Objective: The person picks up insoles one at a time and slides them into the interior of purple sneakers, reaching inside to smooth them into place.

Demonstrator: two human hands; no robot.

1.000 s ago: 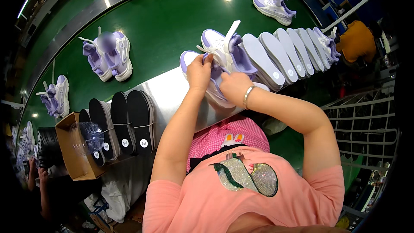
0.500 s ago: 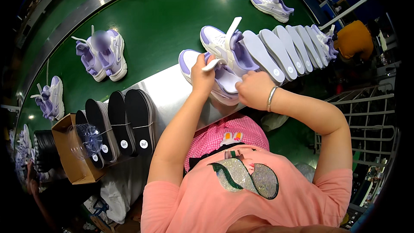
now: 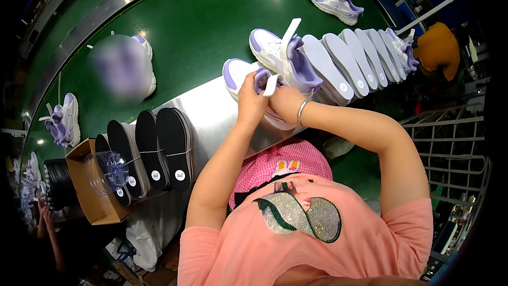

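A white and lilac sneaker [image 3: 235, 76] rests on the metal ledge, toe pointing away to the left. My left hand [image 3: 252, 101] grips its side by the collar, next to the raised white tongue [image 3: 272, 85]. My right hand [image 3: 287, 105], with a silver bangle on the wrist, reaches into the shoe opening. Its fingers are hidden inside the shoe, and the grey-white insole seen earlier is covered there. Just beyond stands the matching sneaker [image 3: 266, 46], its strap-like tongue sticking up.
Grey insoles [image 3: 328, 69] lean in a row at right, ending at another sneaker [image 3: 402, 50]. Tied black insoles [image 3: 173, 145] and a cardboard box [image 3: 95, 190] stand at left. More sneakers [image 3: 336, 5] sit on the green surface [image 3: 206, 16]; one left-hand pair is blurred.
My right hand has moved left and deeper into the shoe, from the insole's heel at the opening's back edge. My left hand still holds the shoe's side.
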